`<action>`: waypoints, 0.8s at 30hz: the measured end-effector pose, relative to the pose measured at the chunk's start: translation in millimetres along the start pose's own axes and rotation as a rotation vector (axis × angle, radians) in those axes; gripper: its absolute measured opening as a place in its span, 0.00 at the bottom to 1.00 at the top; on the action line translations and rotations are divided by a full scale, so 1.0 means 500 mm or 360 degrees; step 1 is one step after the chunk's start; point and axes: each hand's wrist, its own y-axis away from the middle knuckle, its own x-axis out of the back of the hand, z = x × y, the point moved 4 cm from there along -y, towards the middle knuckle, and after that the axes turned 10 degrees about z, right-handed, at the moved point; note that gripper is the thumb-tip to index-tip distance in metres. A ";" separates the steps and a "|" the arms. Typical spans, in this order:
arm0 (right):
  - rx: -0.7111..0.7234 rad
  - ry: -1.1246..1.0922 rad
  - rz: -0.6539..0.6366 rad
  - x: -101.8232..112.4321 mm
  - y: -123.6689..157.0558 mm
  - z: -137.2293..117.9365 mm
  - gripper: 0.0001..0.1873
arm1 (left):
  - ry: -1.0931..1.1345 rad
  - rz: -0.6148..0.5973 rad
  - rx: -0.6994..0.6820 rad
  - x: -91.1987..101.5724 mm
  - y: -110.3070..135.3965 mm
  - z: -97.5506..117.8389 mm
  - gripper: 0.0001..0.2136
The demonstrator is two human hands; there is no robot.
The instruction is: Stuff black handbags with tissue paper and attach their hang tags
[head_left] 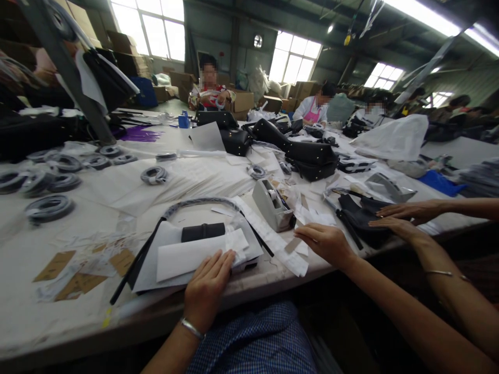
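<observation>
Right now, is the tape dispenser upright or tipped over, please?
Upright: the tape dispenser has its open top facing up, near the right hand.

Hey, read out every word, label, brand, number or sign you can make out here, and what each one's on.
No text can be read here.
Brown cards, beyond the left hand: any marks are too small and blurred to read.
Tape dispenser, near the right hand: no lettering made out.
Black bags: none legible.

Dim overall. Windows (298, 56) blown out white; tube light (424, 15) glaring upper right. Deep shadow under table (27, 317). Wide-angle stretch toward edges; far background soft.
</observation>
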 end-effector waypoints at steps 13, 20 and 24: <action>0.0963 -0.0627 -0.0736 -0.093 -0.196 -0.225 0.11 | 0.0016 0.0125 0.0159 0.021 -0.023 0.008 0.15; 0.1163 -0.0352 -0.1143 -0.167 -0.254 -0.276 0.07 | 0.0056 0.0119 0.0155 0.006 -0.011 0.007 0.16; 0.1239 -0.0188 -0.1297 -0.201 -0.262 -0.292 0.08 | 0.0079 0.0118 0.0176 0.004 -0.008 0.007 0.16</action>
